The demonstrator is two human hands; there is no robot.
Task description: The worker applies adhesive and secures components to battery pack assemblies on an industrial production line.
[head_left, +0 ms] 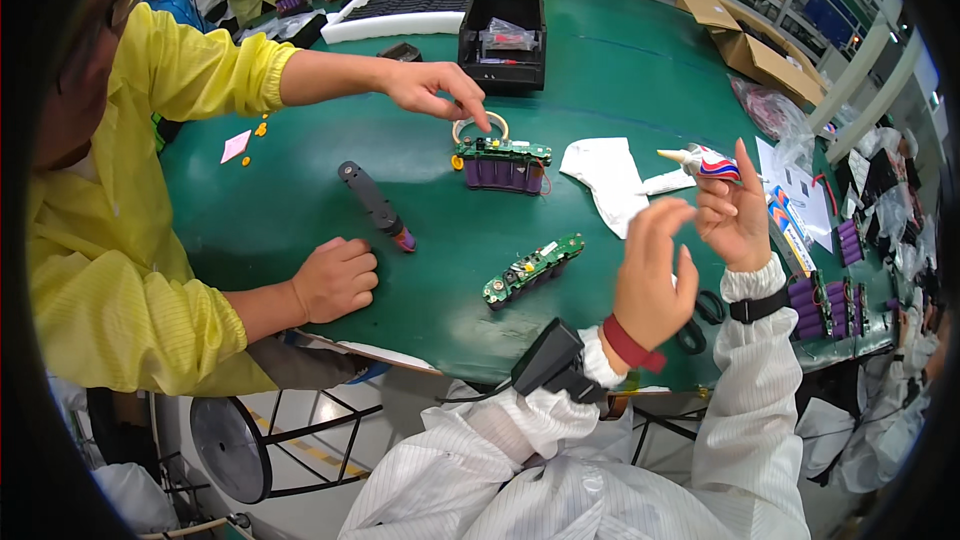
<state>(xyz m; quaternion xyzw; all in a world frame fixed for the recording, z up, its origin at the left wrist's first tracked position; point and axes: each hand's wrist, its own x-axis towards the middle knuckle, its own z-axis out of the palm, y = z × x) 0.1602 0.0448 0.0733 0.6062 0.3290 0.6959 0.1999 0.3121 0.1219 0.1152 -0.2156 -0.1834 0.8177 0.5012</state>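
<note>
Holding a white, red and blue squeeze tube point(718, 168) with a pale conical nozzle, the right hand point(738, 218) is raised at the right side of the green-topped table point(400, 145). Its grip is closed around the tube body; the index finger points upward and the nozzle points left. The left hand point(648, 290), fitted with a dark red wrist strap point(632, 342), is raised beside it, slightly blurred. Its grip is partly open, with the thumb apart from the fingers and open space between them.

Left of the left hand, a green circuit board assembly point(533, 270) sits diagonally on the table, board side up. Farther back stands a purple cell pack topped with a green circuit board point(503, 172). A co-worker's extended hand point(437, 90), below a yellow sleeve, reaches over this pack; fingertip contact cannot be confirmed. The co-worker's other hand point(337, 280) rests curled on the table, near a dark grey handheld tool point(372, 198). A crumpled white cloth point(605, 180) lies between the pack and the tube. Black-handled scissors point(690, 337) lie between the two forearms.
</note>
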